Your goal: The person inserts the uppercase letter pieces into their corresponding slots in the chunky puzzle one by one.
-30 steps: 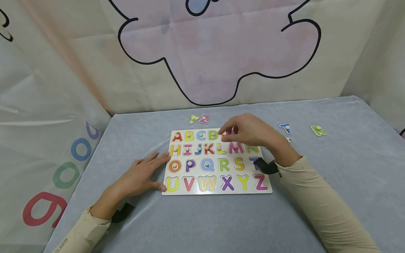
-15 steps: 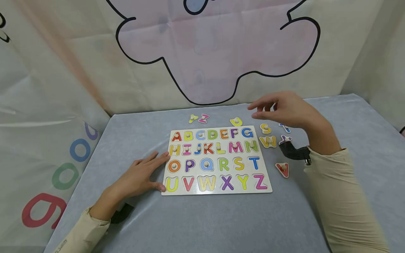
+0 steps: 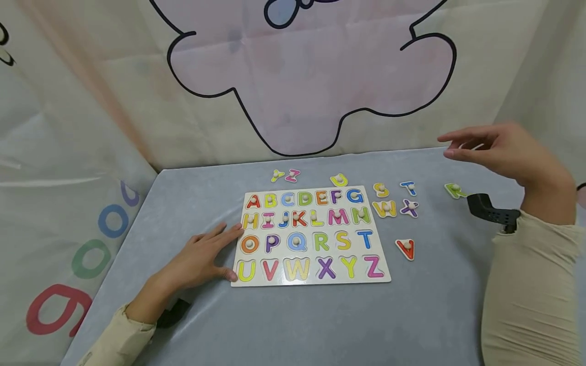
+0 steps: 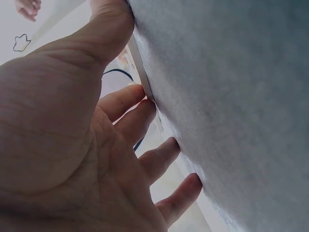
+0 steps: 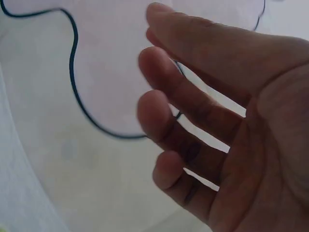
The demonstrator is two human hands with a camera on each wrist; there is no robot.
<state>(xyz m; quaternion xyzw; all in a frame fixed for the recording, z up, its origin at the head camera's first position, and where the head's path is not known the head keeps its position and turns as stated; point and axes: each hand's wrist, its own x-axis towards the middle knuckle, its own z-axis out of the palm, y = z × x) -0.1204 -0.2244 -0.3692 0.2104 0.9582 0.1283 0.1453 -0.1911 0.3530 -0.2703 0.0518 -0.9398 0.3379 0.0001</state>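
A white alphabet puzzle board (image 3: 306, 258) lies on the table. Knobbed letters fill its spaces from A through Q, while the R to Z spaces show only their printed letters. My left hand (image 3: 197, 259) rests at the board's left edge, fingertips and thumb against it; the left wrist view shows those fingers (image 4: 130, 121) along the edge. My right hand (image 3: 508, 152) is raised above the table's far right, holding nothing, its fingers (image 5: 159, 113) loosely bent. Nearest below it lies a green letter R (image 3: 455, 191).
Loose knobbed letters lie round the board: a yellow Y (image 3: 276, 176), a pink Z (image 3: 292, 176), a yellow U (image 3: 339, 180), an S (image 3: 381, 190), a blue T (image 3: 408, 188), a W (image 3: 384, 209), a purple X (image 3: 409, 208) and a red V (image 3: 405, 249). A printed curtain (image 3: 293, 122) hangs behind.
My right hand has moved away from the board's top row, rising to the far right over the green R. The letters E, F and G now show uncovered. My left hand stays put.
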